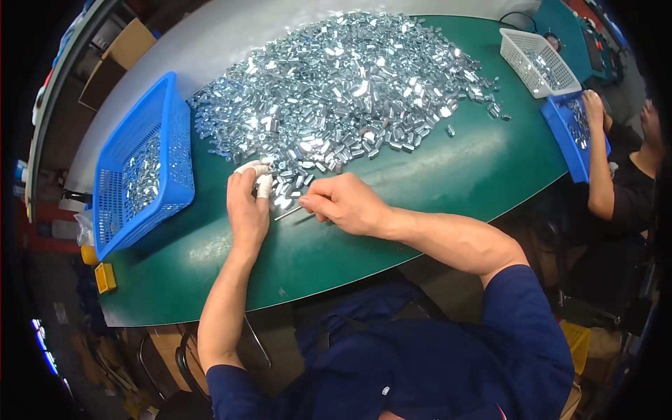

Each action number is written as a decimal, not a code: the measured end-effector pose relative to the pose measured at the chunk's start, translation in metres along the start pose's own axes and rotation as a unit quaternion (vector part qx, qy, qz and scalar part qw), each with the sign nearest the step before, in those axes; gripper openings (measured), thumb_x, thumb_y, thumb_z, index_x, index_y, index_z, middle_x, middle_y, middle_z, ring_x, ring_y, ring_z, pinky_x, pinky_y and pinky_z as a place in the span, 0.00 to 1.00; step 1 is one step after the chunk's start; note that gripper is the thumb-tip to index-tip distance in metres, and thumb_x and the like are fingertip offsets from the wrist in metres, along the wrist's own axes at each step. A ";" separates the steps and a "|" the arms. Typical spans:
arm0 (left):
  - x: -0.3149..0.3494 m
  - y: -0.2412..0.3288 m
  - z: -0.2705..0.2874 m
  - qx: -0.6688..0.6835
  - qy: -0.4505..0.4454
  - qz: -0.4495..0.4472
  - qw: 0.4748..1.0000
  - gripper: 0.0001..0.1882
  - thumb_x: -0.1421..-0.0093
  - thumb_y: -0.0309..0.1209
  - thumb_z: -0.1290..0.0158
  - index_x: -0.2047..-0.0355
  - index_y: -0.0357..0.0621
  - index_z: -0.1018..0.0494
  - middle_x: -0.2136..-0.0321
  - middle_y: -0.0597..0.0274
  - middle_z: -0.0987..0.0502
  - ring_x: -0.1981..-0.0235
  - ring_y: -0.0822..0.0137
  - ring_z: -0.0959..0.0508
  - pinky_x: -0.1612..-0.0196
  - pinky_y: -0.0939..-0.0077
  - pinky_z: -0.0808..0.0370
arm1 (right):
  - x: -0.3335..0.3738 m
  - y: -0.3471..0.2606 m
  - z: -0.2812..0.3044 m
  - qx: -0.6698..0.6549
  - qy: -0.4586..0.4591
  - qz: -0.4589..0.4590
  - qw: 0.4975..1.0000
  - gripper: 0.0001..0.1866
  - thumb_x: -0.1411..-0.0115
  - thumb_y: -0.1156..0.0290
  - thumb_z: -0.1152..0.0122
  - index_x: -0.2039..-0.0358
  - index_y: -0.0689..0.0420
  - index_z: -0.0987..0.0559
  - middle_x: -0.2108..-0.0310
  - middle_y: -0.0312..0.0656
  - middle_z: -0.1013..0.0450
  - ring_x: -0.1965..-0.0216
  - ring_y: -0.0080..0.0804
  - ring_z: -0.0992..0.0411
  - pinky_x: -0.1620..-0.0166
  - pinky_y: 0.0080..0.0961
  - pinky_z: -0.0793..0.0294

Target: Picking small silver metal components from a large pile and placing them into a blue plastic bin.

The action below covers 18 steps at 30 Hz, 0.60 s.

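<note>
A large heap of small shiny metal pieces (364, 84) spreads over the green table. At the heap's near edge my left hand (248, 203) touches the pieces. White coverings wrap some of its fingertips, and the fingers are bent but apart, with no piece visibly gripped. Just right of it, my right hand (350, 203) is closed on a thin metal rod (288, 213). The rod points left toward my left hand, low over the tabletop, beside a few loose pieces. The palm side of my right hand is hidden.
A blue plastic basket (178, 175) with metal pieces stands left on the green table (336, 252). A small yellow box (105, 278) sits near the left edge. At the far right are a white basket (521, 59), a blue bin (577, 164) and another person's arm (599, 154).
</note>
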<state>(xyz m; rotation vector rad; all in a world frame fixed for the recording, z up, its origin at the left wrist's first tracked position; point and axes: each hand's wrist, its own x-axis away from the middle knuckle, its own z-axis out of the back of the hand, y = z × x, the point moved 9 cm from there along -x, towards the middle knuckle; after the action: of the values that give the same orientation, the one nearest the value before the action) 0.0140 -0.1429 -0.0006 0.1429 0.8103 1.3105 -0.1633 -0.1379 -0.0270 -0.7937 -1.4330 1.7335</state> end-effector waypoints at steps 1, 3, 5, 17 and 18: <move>-0.004 -0.005 0.002 0.026 -0.005 0.025 0.999 0.09 0.38 0.26 0.40 0.57 0.38 0.22 0.55 0.53 0.20 0.52 0.53 0.23 0.48 0.62 0.26 | -0.001 0.002 0.002 0.012 -0.003 -0.007 1.000 0.16 0.31 0.62 0.40 0.71 0.62 0.20 0.80 0.36 0.24 0.77 0.19 0.30 0.71 0.23 0.30; -0.008 -0.004 -0.001 0.113 -0.006 0.070 0.991 0.08 0.40 0.24 0.39 0.60 0.37 0.21 0.55 0.53 0.20 0.52 0.54 0.22 0.47 0.63 0.27 | 0.004 0.002 0.008 0.024 0.019 -0.001 1.000 0.15 0.32 0.63 0.39 0.70 0.62 0.19 0.79 0.37 0.23 0.77 0.20 0.28 0.71 0.24 0.29; 0.000 -0.004 0.005 0.104 0.011 0.023 0.994 0.07 0.40 0.23 0.39 0.61 0.37 0.21 0.56 0.52 0.20 0.52 0.54 0.22 0.46 0.63 0.27 | 0.004 -0.002 0.010 0.035 0.041 0.028 0.998 0.14 0.34 0.62 0.37 0.69 0.61 0.19 0.78 0.43 0.22 0.76 0.31 0.25 0.69 0.31 0.27; 0.004 0.009 0.043 0.111 0.029 0.012 0.993 0.07 0.41 0.20 0.41 0.61 0.36 0.23 0.61 0.56 0.19 0.57 0.61 0.20 0.47 0.68 0.26 | 0.002 0.000 0.007 0.033 0.063 0.071 0.995 0.12 0.35 0.62 0.38 0.66 0.59 0.18 0.73 0.45 0.21 0.72 0.30 0.25 0.65 0.32 0.25; -0.003 0.017 0.042 0.141 0.014 0.034 0.989 0.07 0.40 0.20 0.40 0.61 0.37 0.23 0.62 0.57 0.19 0.58 0.64 0.20 0.48 0.69 0.26 | 0.004 -0.002 0.015 0.013 0.069 0.068 0.995 0.12 0.35 0.62 0.37 0.66 0.59 0.17 0.73 0.44 0.21 0.72 0.29 0.25 0.65 0.32 0.25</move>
<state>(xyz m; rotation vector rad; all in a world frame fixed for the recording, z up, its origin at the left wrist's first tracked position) 0.0258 -0.1266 0.0399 0.3803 1.0195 1.2581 -0.1781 -0.1419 -0.0225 -0.9975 -1.2888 1.7583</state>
